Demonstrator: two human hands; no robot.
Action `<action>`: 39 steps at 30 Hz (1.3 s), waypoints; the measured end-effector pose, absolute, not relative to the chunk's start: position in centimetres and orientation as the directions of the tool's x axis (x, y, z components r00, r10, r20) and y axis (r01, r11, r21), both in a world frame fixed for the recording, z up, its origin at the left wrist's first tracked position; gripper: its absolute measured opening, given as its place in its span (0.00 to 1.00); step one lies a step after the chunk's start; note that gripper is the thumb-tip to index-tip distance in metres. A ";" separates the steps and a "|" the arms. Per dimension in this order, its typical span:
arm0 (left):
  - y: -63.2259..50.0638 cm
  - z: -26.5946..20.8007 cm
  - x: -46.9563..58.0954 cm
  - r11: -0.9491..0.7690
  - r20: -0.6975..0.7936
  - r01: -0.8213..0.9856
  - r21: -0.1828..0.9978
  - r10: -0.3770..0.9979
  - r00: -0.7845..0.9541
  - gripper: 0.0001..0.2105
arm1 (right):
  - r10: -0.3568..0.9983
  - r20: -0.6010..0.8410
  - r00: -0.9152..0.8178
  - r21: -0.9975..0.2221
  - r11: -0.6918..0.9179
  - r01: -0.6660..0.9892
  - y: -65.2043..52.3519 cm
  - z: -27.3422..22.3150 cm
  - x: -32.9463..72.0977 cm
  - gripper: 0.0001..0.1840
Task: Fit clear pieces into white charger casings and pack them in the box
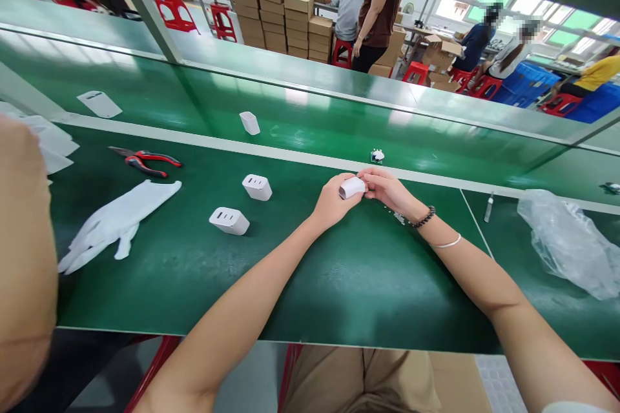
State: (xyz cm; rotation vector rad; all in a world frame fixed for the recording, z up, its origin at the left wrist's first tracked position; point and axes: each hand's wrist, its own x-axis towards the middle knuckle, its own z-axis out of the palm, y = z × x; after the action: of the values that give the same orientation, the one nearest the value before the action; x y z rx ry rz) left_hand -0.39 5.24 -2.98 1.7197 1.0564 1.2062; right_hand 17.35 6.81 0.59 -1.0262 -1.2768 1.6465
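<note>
Left hand point(332, 199) grips a white casing point(352, 188); right hand point(391, 193), its grip unclear, curls at one end, forearms point(264, 277) converging.

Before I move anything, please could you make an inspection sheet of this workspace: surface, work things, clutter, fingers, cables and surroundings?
Surface: green bench, glossy, crossed by a pale strip.
Work things: white casing in hand; nearer white block and farther white block, both with slots.
Clutter: pliers, white glove, crumpled clear bag.
Fingers: left fingers hold the casing; right fingers at its right end, grip unclear.
Cables: nothing seen.
Surroundings: stacked cartons, red stool, people beyond; another person's arm at left.
</note>
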 end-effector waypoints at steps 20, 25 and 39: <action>4.4 -3.2 -0.8 -0.401 0.246 0.411 0.819 0.892 0.380 0.33 | 0.884 -0.294 -0.364 -0.896 -0.123 0.426 7.6 -0.9 20.0 0.26; 4.3 -3.0 -0.7 -0.372 0.257 0.336 0.865 0.905 0.340 0.32 | 0.952 -0.147 -0.270 -0.902 -0.017 0.431 6.9 -1.3 19.6 0.27; 4.9 -2.7 -1.3 0.042 0.020 -0.153 0.987 0.925 0.379 0.28 | 0.956 -0.045 -0.291 -0.850 0.116 0.514 5.9 -1.4 18.6 0.15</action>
State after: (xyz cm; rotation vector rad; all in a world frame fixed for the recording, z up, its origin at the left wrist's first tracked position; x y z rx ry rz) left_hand -1.27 4.93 -2.72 1.2452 0.8148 0.9832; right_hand 18.63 5.89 -1.39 -1.4216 -1.8688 1.0842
